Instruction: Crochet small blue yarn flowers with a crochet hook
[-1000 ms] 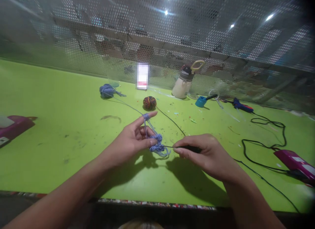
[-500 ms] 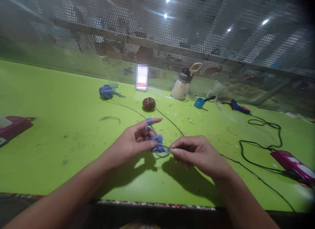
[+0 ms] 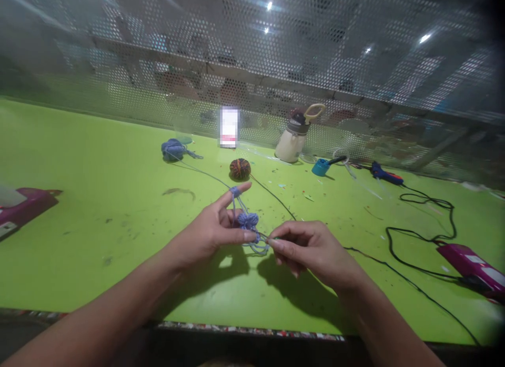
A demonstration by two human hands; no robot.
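Pinched between the thumb and fingers of my left hand (image 3: 219,227) is a small piece of blue-purple crochet work (image 3: 248,221). Yarn is wound around its raised index finger, and a strand (image 3: 205,173) runs back to a blue yarn ball (image 3: 172,149) on the table. My right hand (image 3: 311,248) is closed on a thin crochet hook (image 3: 265,237), most of it hidden by the fingers; its tip end is at the lower edge of the work. Loose yarn loops hang below the work near the hook.
Behind the hands lies a dark multicoloured yarn ball (image 3: 240,169), its strand passing under my right hand. A phone (image 3: 229,127), a bottle (image 3: 291,140), a blue container (image 3: 320,167) and a glue gun (image 3: 384,174) stand or lie farther back. Purple power strips (image 3: 471,267) flank the green table (image 3: 98,198).
The crochet work has tilted and shifted slightly left in my left hand, whose index finger points higher. My right hand has moved slightly left, and the loops below the work look larger.
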